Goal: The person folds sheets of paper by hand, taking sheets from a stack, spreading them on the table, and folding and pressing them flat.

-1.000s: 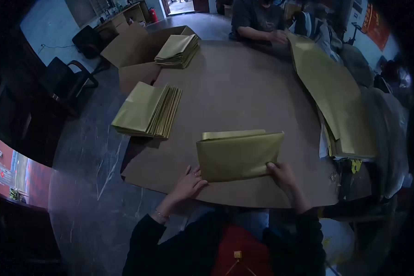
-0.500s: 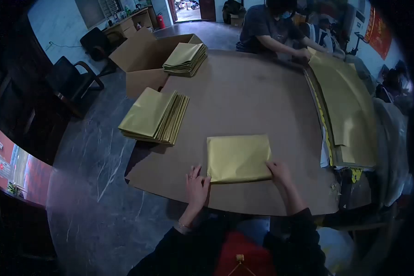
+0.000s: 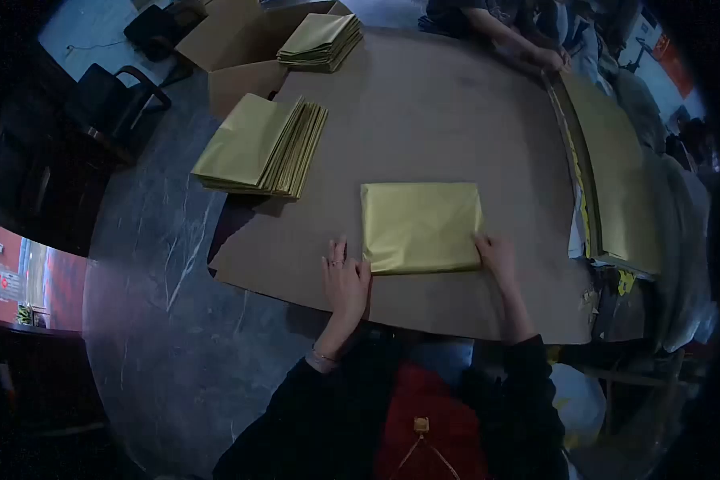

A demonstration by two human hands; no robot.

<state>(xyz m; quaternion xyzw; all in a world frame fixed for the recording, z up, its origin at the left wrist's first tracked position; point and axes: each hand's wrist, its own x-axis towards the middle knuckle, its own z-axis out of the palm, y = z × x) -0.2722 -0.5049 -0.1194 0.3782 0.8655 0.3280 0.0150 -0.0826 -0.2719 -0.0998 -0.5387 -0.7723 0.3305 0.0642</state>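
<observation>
A folded gold packet (image 3: 422,227) lies flat on the brown tabletop (image 3: 432,120) in front of me. My left hand (image 3: 346,286) rests at its lower left corner, palm down, with the fingers apart and the thumb by the packet's edge. At the lower right side, my right hand (image 3: 499,258) has its fingers closed on the packet's edge. To the left stands a thick stack of folded gold packets (image 3: 248,144). Farther back is a smaller gold stack (image 3: 318,38).
An open cardboard box (image 3: 244,80) stands beyond the table's left edge. Long gold sheets (image 3: 616,168) lie in a pile along the right side. A co-worker's hand (image 3: 549,59) touches their far end. Black chairs (image 3: 108,104) are on the left.
The packet, raised and tilted a second ago, now lies flat. My left hand has moved to its lower left corner. The view has tipped downward, and the co-worker's hands have shifted at the long sheets.
</observation>
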